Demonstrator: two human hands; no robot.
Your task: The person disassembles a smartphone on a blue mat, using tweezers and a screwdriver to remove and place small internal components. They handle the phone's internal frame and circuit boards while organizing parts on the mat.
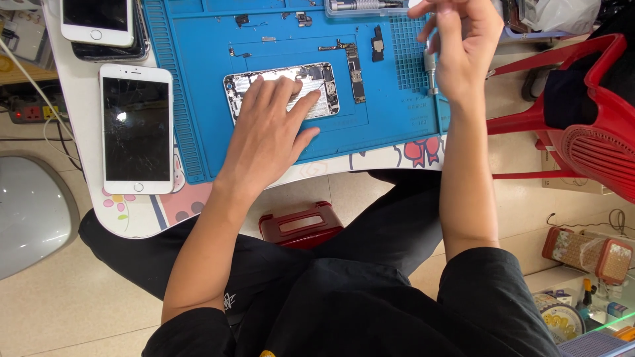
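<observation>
Pressing flat, your left hand (268,129) pins the opened phone shell (281,89) to the blue mat (198,99), fingers spread, gripping nothing. Your right hand (463,46) pinches a silver screwdriver (430,71) above the mat's right edge; keep the shell steady and lower the tip straight.

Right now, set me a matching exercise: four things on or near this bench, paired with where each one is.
Things:
1. Opened phone
2. White phone
3. Red chair
4. Screwdriver

Places:
A. Off the mat, on the table's left part
B. On the floor beyond the table's right end
C. Under the left hand
D. Upright on the mat, by the right hand

Pairs: 1-C, 2-A, 3-B, 4-D
</observation>
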